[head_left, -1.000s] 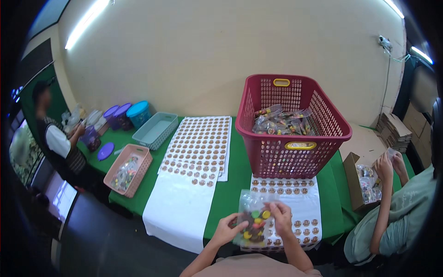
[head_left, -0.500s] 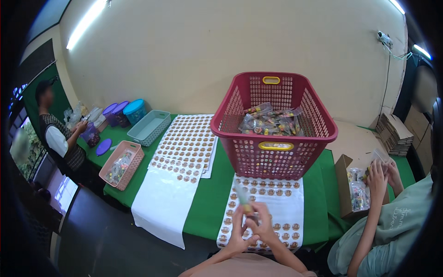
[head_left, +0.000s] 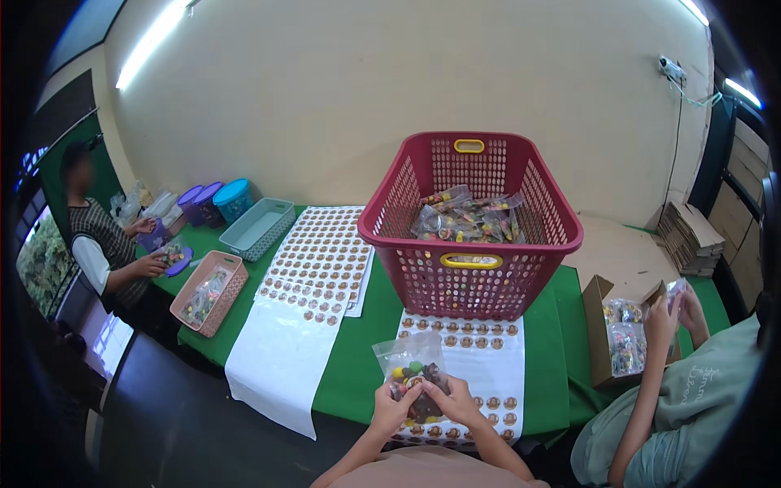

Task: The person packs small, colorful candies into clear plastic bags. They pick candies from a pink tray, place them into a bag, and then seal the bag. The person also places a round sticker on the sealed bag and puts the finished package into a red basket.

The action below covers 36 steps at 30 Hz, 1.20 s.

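Head view: both hands, left hand (head_left: 394, 407) and right hand (head_left: 451, 400), clamped on candy-filled clear bag (head_left: 411, 372).

Left hand (head_left: 394, 407) and right hand (head_left: 452, 400) pinch a clear candy bag (head_left: 411, 372) over a sticker sheet (head_left: 472, 368) on the green table (head_left: 366, 342). Red basket (head_left: 470, 224) of filled bags stands just behind.

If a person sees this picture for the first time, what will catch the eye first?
First comes the big red basket at the middle of the green table, with candy bags inside. Next, at the bottom edge, the left hand and right hand hold a clear bag of coloured candies over a sticker sheet. A larger sticker sheet lies left of the basket.
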Each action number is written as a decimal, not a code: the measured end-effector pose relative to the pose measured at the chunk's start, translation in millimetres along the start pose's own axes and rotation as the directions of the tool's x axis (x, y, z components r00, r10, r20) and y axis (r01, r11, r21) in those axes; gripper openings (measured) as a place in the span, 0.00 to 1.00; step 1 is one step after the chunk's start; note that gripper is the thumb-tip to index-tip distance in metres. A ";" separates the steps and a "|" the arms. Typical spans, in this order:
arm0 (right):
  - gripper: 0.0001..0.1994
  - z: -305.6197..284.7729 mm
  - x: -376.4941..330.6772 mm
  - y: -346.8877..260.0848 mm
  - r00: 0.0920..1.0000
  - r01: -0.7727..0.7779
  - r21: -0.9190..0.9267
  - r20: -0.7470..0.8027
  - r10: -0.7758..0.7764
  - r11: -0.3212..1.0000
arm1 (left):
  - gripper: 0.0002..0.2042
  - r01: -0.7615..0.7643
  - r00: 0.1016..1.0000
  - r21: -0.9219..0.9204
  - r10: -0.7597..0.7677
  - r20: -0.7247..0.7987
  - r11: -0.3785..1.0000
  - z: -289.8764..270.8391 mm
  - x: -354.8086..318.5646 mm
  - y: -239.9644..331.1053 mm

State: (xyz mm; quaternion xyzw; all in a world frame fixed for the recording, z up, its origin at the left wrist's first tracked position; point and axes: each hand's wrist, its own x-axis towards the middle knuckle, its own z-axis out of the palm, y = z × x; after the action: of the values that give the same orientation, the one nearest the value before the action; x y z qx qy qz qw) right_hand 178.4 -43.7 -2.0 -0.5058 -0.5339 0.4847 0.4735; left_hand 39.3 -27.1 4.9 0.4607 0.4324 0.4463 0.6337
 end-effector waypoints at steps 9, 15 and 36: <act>0.17 -56.7 22.7 -11.1 0.891 0.233 -0.126 -0.370 -0.263 0.964 | 0.15 -0.252 0.966 0.040 0.249 0.072 0.967 -62.5 -18.5 9.9; 0.16 -137.1 92.7 -168.7 0.538 0.626 -0.220 -0.572 -0.619 0.748 | 0.07 -0.194 0.873 -0.036 0.156 -0.462 0.980 -155.0 -58.0 9.3; 0.13 292.0 115.4 -9.3 0.921 0.386 -0.391 0.224 -0.320 0.836 | 0.06 -0.251 0.503 0.088 0.208 -0.839 0.964 -404.2 -261.7 30.9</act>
State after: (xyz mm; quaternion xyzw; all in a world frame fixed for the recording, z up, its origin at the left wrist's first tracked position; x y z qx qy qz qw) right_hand -117.8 60.2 -14.9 -0.4520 -0.7451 0.2964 0.3908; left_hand -413.2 -194.0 -10.9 0.2276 0.6082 0.7018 0.2927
